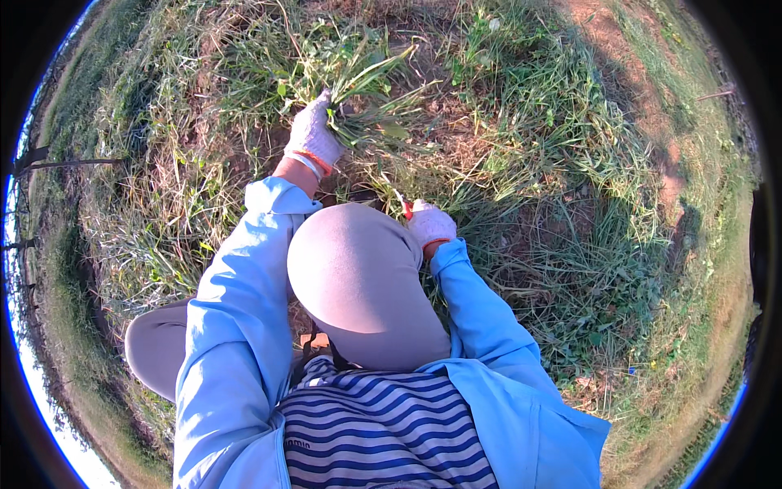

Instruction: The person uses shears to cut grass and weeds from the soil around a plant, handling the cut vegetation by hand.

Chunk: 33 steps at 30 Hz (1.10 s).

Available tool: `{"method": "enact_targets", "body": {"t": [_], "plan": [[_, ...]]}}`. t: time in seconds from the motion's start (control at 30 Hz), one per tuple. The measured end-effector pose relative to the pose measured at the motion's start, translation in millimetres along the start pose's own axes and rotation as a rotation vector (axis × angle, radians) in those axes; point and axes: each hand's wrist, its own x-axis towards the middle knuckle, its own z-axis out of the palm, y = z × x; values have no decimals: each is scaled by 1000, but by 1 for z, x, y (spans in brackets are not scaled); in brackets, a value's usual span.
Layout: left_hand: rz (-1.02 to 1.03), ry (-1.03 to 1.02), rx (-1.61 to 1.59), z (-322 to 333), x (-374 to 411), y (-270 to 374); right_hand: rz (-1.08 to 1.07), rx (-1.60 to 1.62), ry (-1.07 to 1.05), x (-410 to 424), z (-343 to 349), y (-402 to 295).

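In a white knit glove with an orange cuff band, my left hand [314,131] is closed around a bunch of long green grass [372,119]. The blades fan out to the right of the fist. My right hand [431,222], gloved alike, is lower down beside my raised knee [360,269]. It grips the red handle [407,211] of a hand tool. A short pale metal part [398,195] points up and left from that handle into the grass. The rest of the tool is hidden, so its kind cannot be told.
Cut-looking grass [586,293] lies heaped on the right, partly in shadow. Standing grass and weeds [507,55] grow ahead. Dry stalks [177,183] cover the ground at left. A bare reddish dirt strip [611,36] runs along the upper right. Dark posts [30,160] stand at the far left.
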Motion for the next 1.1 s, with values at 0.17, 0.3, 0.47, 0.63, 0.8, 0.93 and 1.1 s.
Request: {"method": "enact_targets", "body": {"t": [0.17,0.3,0.47,0.63,0.8,0.93,1.1], "plan": [[276,66,156,6,-25,102,78,115,58,-11,1,36],[294,100,144,-17,-59,206,88,174,97,-23,4,63],[458,61,128,-59,-133,308,-49,221,95,-13,23,97],[635,31,167,-130,-212,398,-123,274,146,-9,33,112],[765,166,307,-213,-289,465,-31,313,147,-34,2,109],[856,382,273,-265,-340,452,-32,357,165,-41,-8,114],[848,650,132,-339,-358,396,-137,339,187,-35,-10,132]]}}
